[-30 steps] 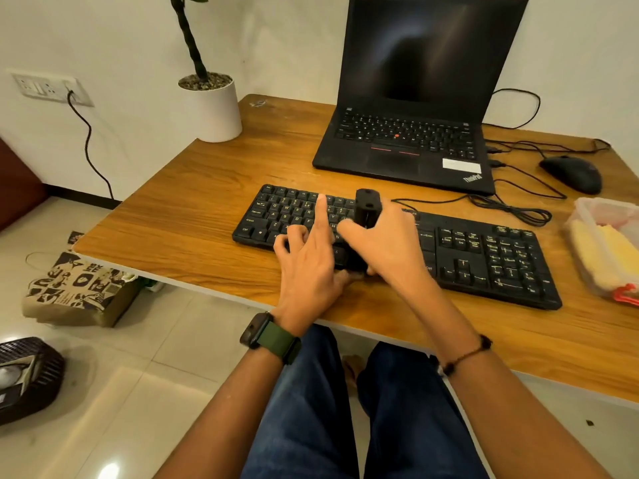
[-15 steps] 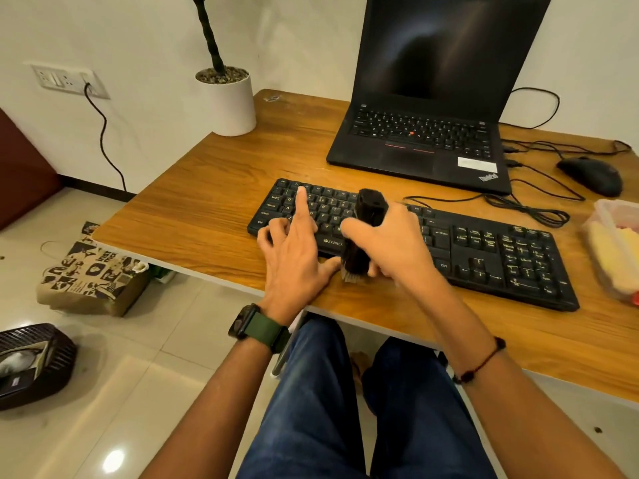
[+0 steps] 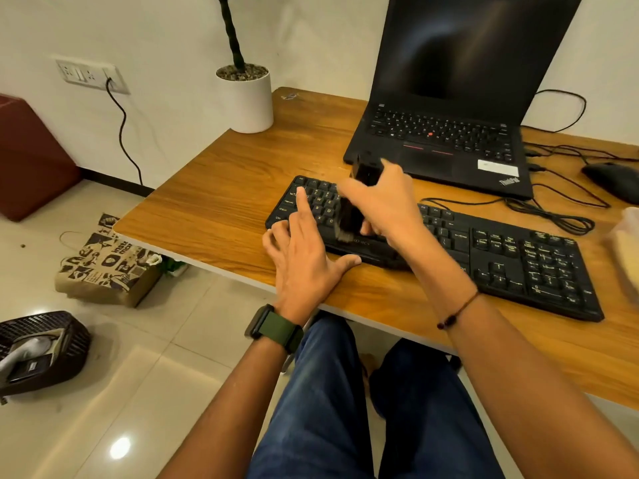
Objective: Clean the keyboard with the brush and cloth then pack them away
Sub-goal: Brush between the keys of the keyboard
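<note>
Wooden desk (image 3: 224,202) over pale tiled floor (image 3: 155,340)

A white "ThinkPad" logo is showing, set at a slant, on the lower right corner of the palm rest of the black laptop (image 3: 449,146). Single key legends are reading on the left end of the black keyboard (image 3: 501,261), among them "W", "S", "D", "X" and "C", while a faint brand mark on its front edge is staying too blurred to make out, as is the white sticker (image 3: 498,167) on the laptop. On the floor, a brown printed paper bag (image 3: 107,267) is carrying bold dark lettering, of which only the fragment "inst" over "ma" is legible.
</note>
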